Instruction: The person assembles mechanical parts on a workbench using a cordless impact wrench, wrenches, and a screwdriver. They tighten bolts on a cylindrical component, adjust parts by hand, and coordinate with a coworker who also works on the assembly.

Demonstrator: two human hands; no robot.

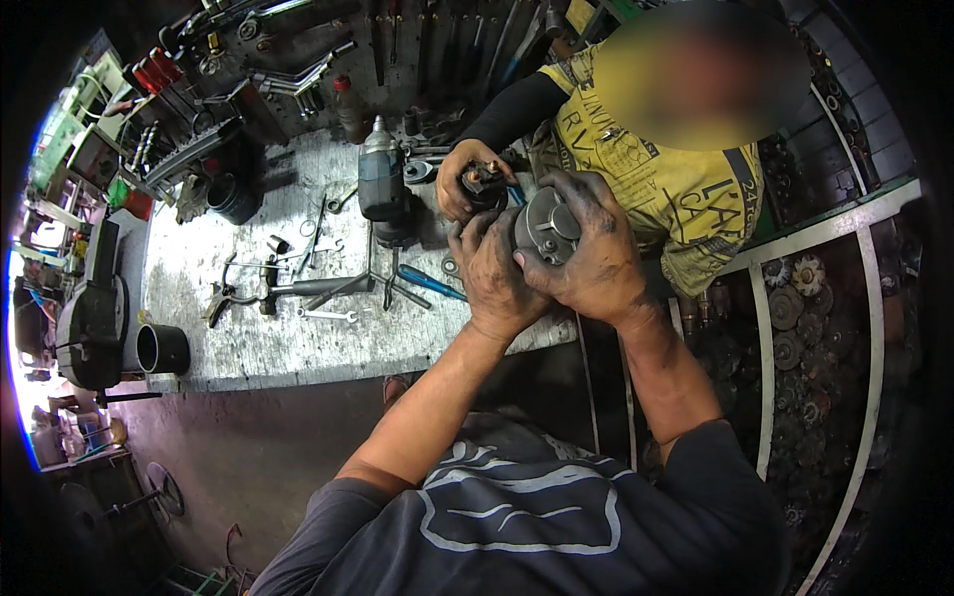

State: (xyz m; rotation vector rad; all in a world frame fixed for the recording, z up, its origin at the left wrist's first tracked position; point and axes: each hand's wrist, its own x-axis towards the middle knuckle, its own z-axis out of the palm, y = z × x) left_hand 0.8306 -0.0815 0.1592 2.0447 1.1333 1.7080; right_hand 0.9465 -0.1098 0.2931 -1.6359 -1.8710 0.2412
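My left hand (494, 275) and my right hand (588, 255), both black with grease, clasp a round grey metal motor part (548, 225) above the right end of the workbench (258, 343). Its flat end face with small holes shows between my fingers. A person in a yellow shirt (686, 189) across the bench grips the dark far end of the same assembly (484, 185) with one hand (459, 179).
On the bench lie a grey impact wrench (382, 184), a blue-handled screwdriver (430, 283), a claw hammer (288, 289), spanners, a black cup (162, 349) and a black pot (231, 199). Tools hang on the back wall. Gears fill a rack (795, 298) at right.
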